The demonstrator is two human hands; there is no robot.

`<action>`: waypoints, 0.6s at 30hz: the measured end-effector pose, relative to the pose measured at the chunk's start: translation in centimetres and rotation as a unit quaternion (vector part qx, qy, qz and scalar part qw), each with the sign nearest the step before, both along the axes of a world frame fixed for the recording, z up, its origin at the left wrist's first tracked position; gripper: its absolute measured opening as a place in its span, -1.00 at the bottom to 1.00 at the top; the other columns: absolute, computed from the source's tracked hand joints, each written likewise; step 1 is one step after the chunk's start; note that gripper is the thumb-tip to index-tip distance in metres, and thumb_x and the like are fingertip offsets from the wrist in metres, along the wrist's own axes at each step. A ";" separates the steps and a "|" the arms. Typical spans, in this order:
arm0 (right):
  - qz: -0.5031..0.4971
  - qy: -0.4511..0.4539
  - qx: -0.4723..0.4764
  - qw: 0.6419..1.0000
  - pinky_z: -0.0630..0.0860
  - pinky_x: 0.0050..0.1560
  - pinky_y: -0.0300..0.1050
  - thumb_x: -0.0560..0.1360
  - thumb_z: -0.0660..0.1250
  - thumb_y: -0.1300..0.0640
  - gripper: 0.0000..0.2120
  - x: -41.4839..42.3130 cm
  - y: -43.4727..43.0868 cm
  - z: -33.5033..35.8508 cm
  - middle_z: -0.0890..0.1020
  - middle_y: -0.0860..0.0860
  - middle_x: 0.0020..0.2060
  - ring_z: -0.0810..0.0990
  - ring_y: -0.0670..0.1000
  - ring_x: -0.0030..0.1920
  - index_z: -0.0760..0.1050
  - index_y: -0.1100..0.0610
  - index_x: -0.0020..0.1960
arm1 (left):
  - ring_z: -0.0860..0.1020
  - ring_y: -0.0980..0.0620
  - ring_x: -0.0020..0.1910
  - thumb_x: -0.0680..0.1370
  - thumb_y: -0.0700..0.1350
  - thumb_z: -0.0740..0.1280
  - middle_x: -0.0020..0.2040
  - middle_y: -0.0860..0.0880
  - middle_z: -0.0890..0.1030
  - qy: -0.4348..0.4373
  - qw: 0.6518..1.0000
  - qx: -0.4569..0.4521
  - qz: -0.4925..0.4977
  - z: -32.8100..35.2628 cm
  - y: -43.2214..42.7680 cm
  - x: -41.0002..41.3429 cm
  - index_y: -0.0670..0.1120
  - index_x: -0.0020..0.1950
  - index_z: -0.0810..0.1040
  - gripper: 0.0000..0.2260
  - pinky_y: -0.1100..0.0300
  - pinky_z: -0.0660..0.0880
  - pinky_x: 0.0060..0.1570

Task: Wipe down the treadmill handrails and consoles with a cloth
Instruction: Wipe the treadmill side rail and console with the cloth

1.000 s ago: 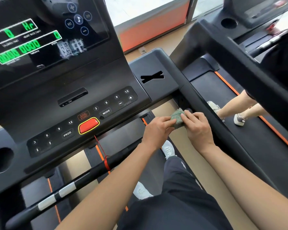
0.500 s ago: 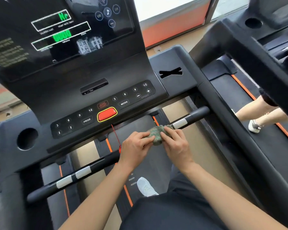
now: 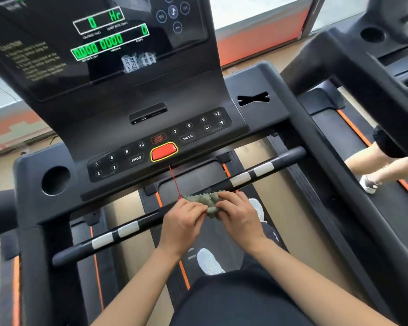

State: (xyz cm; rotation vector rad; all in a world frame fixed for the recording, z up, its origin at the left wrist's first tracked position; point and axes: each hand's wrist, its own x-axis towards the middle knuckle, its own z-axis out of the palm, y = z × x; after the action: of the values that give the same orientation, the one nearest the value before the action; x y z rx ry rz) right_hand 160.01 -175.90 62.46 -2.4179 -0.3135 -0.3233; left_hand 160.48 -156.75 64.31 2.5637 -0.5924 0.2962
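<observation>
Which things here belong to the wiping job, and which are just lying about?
Job: cloth, held by left hand and right hand; front handrail; console.
Lying about: red safety cord; neighbouring treadmill; another person's legs.

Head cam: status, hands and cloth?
Left hand and right hand both grip crumpled grey-green cloth on black crossbar handrail. Thin red safety cord hangs beside it.

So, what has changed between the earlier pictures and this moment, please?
The left hand and right hand slid the cloth leftward along the front handlebar, from its right end to the middle, beside the red safety cord. Unchanged: both hands still hold the cloth against the bar, and nothing was let go.
</observation>
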 end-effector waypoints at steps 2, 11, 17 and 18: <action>-0.058 0.083 0.025 0.995 0.54 -0.18 -0.08 0.39 0.51 0.21 -0.90 -1.0 -0.1 -0.4 0.57 0.00 -0.05 0.52 0.06 -0.09 0.66 0.10 -0.11 | 0.57 0.01 -0.15 0.52 -0.14 0.50 -0.08 0.09 0.70 0.004 1.000 0.006 -0.004 -0.1 -0.3 -0.7 -0.06 -0.01 0.72 -0.94 0.16 0.54 -0.17; -0.237 0.500 0.609 0.567 0.66 -0.12 0.03 0.57 0.33 0.30 -0.84 -0.5 1.5 3.1 0.70 0.20 -0.04 0.70 0.16 -0.04 0.62 0.24 0.11 | 0.59 -0.08 0.03 0.56 -0.28 0.45 0.04 -0.02 0.68 -0.006 0.999 -0.012 -0.029 1.9 -0.7 1.6 -0.17 0.05 0.69 -0.90 0.14 0.53 0.07; -0.228 0.523 0.719 0.397 0.57 0.15 0.13 0.62 0.28 0.08 -0.75 1.5 3.0 2.8 0.62 0.23 0.13 0.60 0.21 0.18 0.55 0.24 0.17 | 0.58 0.00 0.01 0.52 -0.14 0.40 -0.01 0.03 0.70 0.068 0.997 0.011 0.023 1.6 0.7 3.8 -0.11 0.03 0.71 -0.85 0.04 0.55 0.02; -0.225 0.518 0.728 0.388 0.56 0.14 0.10 0.62 0.27 0.10 -0.78 1.8 3.3 2.6 0.63 0.23 0.09 0.61 0.19 0.14 0.56 0.24 0.12 | 0.58 0.03 0.00 0.51 -0.06 0.37 -0.02 0.06 0.71 0.094 0.995 0.008 0.041 1.7 0.8 3.8 -0.08 0.04 0.72 -0.80 0.05 0.56 0.01</action>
State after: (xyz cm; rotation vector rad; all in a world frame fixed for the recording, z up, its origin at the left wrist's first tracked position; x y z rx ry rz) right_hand 161.80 -172.61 65.07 -0.4386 0.9006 0.5696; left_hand 164.25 -155.93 66.01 2.5980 -0.4229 0.0769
